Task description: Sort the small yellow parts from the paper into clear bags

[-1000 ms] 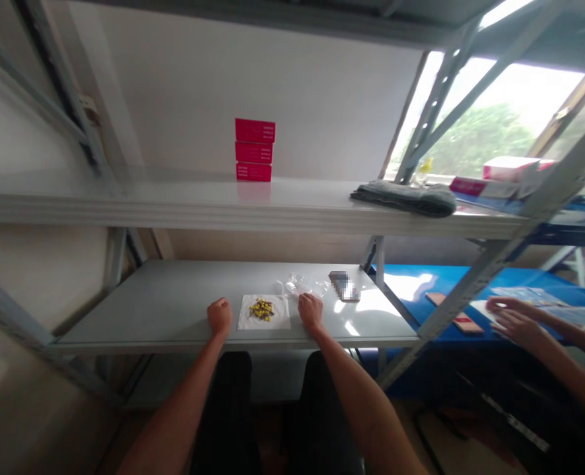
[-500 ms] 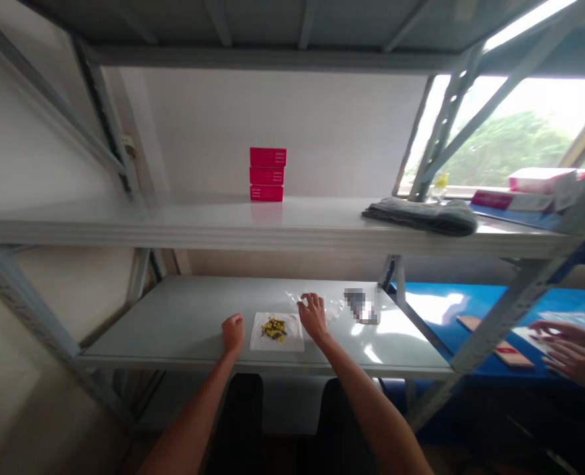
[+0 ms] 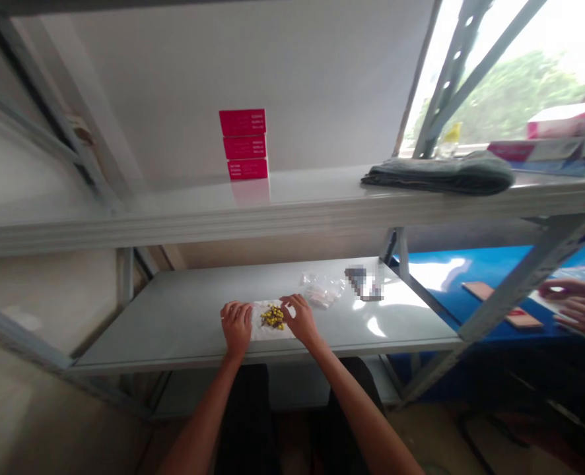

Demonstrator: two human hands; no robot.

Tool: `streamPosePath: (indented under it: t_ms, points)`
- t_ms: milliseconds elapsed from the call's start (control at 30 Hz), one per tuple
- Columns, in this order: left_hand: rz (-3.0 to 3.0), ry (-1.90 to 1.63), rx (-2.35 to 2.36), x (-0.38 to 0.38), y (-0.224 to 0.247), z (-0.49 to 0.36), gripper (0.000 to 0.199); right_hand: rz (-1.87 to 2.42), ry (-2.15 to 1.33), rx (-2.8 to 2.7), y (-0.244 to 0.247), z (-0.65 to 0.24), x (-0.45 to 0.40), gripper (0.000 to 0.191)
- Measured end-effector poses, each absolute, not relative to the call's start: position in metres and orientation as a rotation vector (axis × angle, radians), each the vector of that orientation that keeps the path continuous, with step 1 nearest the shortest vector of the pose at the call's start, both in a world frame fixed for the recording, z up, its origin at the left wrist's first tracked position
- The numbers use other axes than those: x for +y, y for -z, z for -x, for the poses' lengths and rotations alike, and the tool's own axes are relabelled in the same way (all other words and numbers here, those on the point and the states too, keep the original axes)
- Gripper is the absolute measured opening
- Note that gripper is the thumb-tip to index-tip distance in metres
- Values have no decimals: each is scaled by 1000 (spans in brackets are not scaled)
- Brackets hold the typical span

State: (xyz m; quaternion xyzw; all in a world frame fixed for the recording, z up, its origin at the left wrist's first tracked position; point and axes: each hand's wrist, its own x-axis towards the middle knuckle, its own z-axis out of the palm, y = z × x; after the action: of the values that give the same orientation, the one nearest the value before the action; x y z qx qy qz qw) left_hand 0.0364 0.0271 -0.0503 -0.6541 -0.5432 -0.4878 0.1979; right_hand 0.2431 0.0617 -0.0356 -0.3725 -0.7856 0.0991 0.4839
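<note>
A white sheet (image 3: 259, 332) lies near the front edge of the grey lower shelf, with small yellow and brown pieces (image 3: 273, 317) heaped in its middle. At the sheet's left side my left hand (image 3: 236, 324) is closed, its fingers curled over the edge. On the opposite side, my right hand (image 3: 300, 318) bends thumb and fingers together at the sheet's right edge. The fingertips partly hide what they grip. Just behind my right hand rests a clear plastic bag (image 3: 325, 290).
Above runs another shelf (image 3: 183, 221) with stacked pink boxes (image 3: 245, 146) and a folded dark cloth (image 3: 438, 175). A blurred-out item (image 3: 364, 284) lies right of the bag. Beyond the shelf post, another person's hands (image 3: 582, 307) work over a blue table (image 3: 434, 264).
My left hand has gone from a fist beside the sheet to its left edge. My right hand has left the clear bag for the sheet's right edge. The view has tilted down.
</note>
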Motion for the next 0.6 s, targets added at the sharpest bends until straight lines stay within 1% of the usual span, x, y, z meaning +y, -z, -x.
streamPosePath:
  t_ms: [133, 267, 467, 600]
  points:
    - [1773, 1491, -1527, 29, 51, -38, 18, 997, -199, -2024, 48, -259, 44, 9]
    - [1737, 1613, -1583, 31, 54, -40, 16, 1086, -214, -2116, 49, -254, 40, 17]
    - [1654, 1542, -1699, 32, 53, -38, 22, 1177, -250, -2185, 44, -240, 51, 16]
    - [1623, 1579, -1725, 33, 47, -38, 16, 1200, -253, -2200, 44, -239, 57, 20]
